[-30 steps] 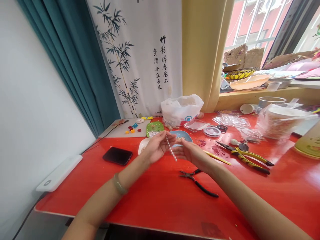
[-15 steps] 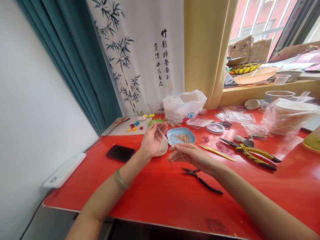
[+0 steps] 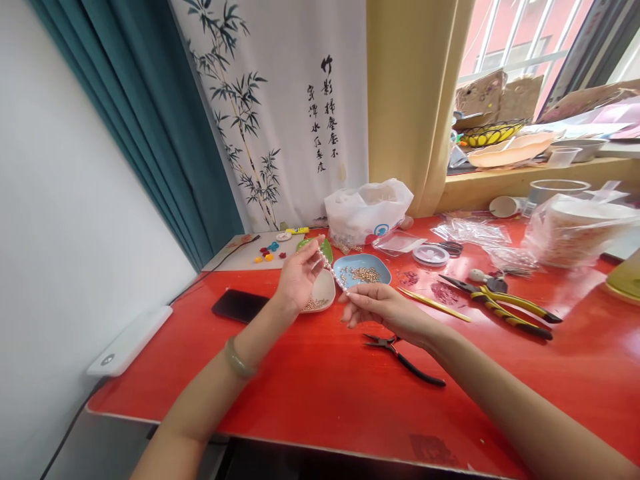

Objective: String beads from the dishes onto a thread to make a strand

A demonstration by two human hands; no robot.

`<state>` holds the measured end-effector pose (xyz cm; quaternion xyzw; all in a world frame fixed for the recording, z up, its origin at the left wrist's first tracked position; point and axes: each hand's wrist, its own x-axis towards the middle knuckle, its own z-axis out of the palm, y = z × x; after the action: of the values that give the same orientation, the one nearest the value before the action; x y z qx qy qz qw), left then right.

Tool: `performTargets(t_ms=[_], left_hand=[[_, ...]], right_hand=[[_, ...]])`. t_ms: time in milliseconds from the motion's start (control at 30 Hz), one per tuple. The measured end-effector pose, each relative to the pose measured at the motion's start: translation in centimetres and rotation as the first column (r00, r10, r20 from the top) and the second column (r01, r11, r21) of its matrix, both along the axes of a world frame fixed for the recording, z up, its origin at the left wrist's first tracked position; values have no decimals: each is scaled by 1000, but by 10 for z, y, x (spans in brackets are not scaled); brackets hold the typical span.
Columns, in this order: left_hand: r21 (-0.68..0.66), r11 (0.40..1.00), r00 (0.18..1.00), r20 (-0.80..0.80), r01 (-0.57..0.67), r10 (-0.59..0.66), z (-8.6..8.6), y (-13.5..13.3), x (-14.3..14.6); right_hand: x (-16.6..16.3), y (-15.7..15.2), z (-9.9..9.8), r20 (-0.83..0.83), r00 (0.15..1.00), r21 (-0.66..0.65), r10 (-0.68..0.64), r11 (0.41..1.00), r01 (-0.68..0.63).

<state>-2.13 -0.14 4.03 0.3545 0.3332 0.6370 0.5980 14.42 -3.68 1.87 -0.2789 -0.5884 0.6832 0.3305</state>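
The step in hand looks like steadying and drawing out a short strand of beads (image 3: pixel 331 272), held in the air above the desk (image 3: pixel 300 393). It slants between the two hands, its upper end at the left hand (image 3: pixel 303 272) and its lower end at the right hand (image 3: pixel 367 305).

The left hand is part curled, thumb and fingertips drawn together on the strand, with the other fingers loosely bent. The right hand pinches the lower end between thumb and forefinger, its remaining fingers relaxed below. The beads are small and partly covered by fingers, so I cannot tell whether the right fingertips grip a bead or bare thread.

As I judge it, the next move calls for a light, level hold: the left pinch kept firm so nothing slides off, the right fingertips free to work along the line. Behind the strand sit a cream dish (image 3: pixel 324 288) and a blue dish (image 3: pixel 384 268), both with loose beads, while black-handled pliers (image 3: pixel 400 358) lie on the desk just below the right hand.
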Motion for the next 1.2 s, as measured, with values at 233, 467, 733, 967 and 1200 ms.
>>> performTargets(t_ms=[233,467,733,967,1200], left_hand=[[31,998,997,-45,-60,62,5,5,-8],[35,999,994,-103,35,-31,8,2,-6],[-7,984,959,-223,178,-175,5,-11,9],[-12,963,914,-312,269,-259,-1,-10,11],[-91,933,867,-346,348,-357,-1,-6,3]], right_hand=[[3,4,-3,17,1000,19,4,1000,-5],[9,14,-8,168,984,65,-55,997,45],[7,15,9,144,889,453,-435,828,332],[0,22,40,66,917,409,-393,849,335],[-6,25,48,93,910,475,-404,821,316]])
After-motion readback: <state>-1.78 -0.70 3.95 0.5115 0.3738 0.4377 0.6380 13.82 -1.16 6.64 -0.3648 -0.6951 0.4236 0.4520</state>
